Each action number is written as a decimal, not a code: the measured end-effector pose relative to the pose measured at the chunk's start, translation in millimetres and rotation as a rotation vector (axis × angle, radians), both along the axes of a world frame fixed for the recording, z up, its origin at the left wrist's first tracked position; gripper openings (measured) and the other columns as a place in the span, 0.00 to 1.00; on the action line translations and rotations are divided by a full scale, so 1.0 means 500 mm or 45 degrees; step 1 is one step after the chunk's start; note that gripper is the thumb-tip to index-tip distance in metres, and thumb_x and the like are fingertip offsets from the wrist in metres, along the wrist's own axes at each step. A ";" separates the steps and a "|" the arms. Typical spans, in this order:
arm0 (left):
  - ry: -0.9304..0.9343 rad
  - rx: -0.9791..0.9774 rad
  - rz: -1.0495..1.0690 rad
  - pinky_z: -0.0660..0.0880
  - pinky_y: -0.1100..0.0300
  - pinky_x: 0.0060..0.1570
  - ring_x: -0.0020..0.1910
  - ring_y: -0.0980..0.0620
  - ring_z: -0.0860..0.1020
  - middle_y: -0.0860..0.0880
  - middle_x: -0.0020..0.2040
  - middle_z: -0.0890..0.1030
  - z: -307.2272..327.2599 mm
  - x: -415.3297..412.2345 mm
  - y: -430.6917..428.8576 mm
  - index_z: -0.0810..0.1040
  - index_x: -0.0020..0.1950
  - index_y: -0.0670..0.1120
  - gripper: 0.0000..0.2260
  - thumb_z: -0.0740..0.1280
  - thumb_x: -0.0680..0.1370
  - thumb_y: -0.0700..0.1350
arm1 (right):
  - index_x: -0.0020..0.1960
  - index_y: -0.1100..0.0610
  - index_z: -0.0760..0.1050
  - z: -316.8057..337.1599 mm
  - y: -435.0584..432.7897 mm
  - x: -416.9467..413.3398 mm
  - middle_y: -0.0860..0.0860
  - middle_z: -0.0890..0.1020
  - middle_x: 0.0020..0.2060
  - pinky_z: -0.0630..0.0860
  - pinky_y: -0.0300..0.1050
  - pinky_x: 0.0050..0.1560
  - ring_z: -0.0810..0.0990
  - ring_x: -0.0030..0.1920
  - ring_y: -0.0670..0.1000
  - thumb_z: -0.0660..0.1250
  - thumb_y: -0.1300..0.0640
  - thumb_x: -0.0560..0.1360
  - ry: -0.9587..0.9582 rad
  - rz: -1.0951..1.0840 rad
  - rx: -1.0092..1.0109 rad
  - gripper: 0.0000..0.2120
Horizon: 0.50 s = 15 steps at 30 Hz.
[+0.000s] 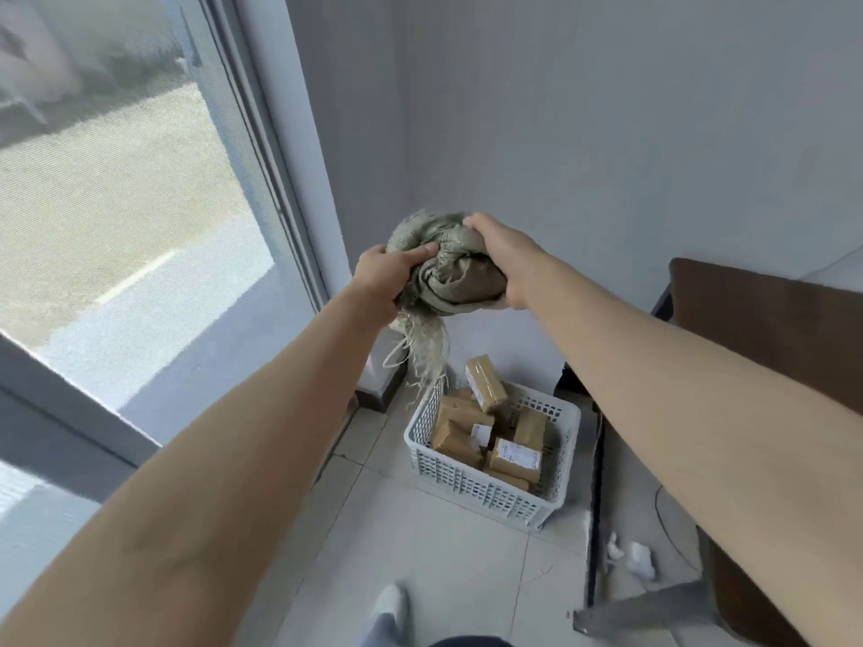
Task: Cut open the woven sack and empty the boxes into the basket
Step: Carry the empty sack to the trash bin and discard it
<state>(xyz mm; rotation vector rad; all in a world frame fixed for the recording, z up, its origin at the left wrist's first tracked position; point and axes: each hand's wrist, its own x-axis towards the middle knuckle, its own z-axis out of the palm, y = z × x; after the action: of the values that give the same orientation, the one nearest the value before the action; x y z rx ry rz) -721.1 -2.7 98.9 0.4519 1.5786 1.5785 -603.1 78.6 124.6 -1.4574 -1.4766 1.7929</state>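
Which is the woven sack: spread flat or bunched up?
Bunched up: the left hand and right hand grip the woven sack as a crumpled wad, frayed threads dangling.

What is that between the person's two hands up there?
The crumpled woven sack, gripped by the left hand and right hand, as the head view shows.

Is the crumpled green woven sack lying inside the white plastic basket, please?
No, the left hand and right hand grip the green woven sack up in the air, outside the white plastic basket.
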 end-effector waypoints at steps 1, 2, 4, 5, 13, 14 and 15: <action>-0.006 0.007 0.072 0.80 0.42 0.50 0.49 0.39 0.83 0.37 0.52 0.82 -0.005 0.021 -0.012 0.75 0.54 0.37 0.18 0.76 0.69 0.40 | 0.57 0.52 0.76 -0.004 -0.008 0.014 0.52 0.83 0.52 0.79 0.54 0.52 0.82 0.49 0.54 0.68 0.42 0.66 0.007 0.044 0.026 0.23; -0.006 0.009 0.140 0.80 0.41 0.49 0.49 0.39 0.83 0.37 0.53 0.82 -0.008 0.045 -0.025 0.74 0.55 0.37 0.20 0.76 0.69 0.41 | 0.61 0.52 0.73 -0.010 -0.018 0.031 0.52 0.81 0.53 0.79 0.53 0.50 0.82 0.49 0.54 0.68 0.41 0.65 0.013 0.066 0.055 0.28; 0.002 0.013 0.241 0.80 0.40 0.49 0.49 0.38 0.82 0.37 0.53 0.81 -0.018 0.092 -0.055 0.72 0.58 0.38 0.25 0.78 0.67 0.43 | 0.65 0.52 0.68 -0.026 -0.040 0.062 0.52 0.79 0.55 0.79 0.55 0.51 0.81 0.51 0.54 0.70 0.42 0.65 0.046 0.084 0.106 0.32; 0.006 0.002 0.289 0.80 0.41 0.49 0.48 0.38 0.82 0.38 0.53 0.81 -0.025 0.113 -0.074 0.71 0.58 0.38 0.26 0.78 0.66 0.44 | 0.65 0.53 0.68 -0.034 -0.051 0.075 0.53 0.79 0.56 0.78 0.55 0.51 0.80 0.51 0.54 0.70 0.43 0.66 0.064 0.115 0.116 0.31; 0.033 -0.130 0.784 0.81 0.45 0.45 0.46 0.40 0.82 0.39 0.50 0.81 -0.027 0.195 -0.382 0.72 0.52 0.39 0.22 0.78 0.66 0.46 | 0.62 0.54 0.72 -0.041 -0.296 0.073 0.54 0.82 0.54 0.78 0.57 0.56 0.81 0.52 0.57 0.70 0.37 0.55 0.044 0.629 0.114 0.39; 0.025 -0.128 0.843 0.81 0.45 0.44 0.45 0.40 0.82 0.39 0.50 0.81 -0.021 0.207 -0.435 0.73 0.52 0.39 0.22 0.78 0.66 0.46 | 0.61 0.55 0.73 -0.035 -0.344 0.071 0.55 0.82 0.54 0.78 0.56 0.56 0.81 0.52 0.57 0.70 0.38 0.58 0.052 0.695 0.111 0.36; 0.013 -0.113 0.903 0.81 0.44 0.44 0.45 0.39 0.83 0.38 0.51 0.81 -0.016 0.221 -0.487 0.73 0.54 0.38 0.25 0.78 0.64 0.46 | 0.60 0.57 0.74 -0.027 -0.394 0.074 0.55 0.82 0.51 0.79 0.55 0.54 0.82 0.50 0.57 0.70 0.40 0.63 0.070 0.767 0.111 0.31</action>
<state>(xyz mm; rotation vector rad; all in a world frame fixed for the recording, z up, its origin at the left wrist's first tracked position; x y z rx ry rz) -610.7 -246.2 91.1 -0.1832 1.9278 1.9988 -566.3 -118.7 111.1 -0.9663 -2.0887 2.0315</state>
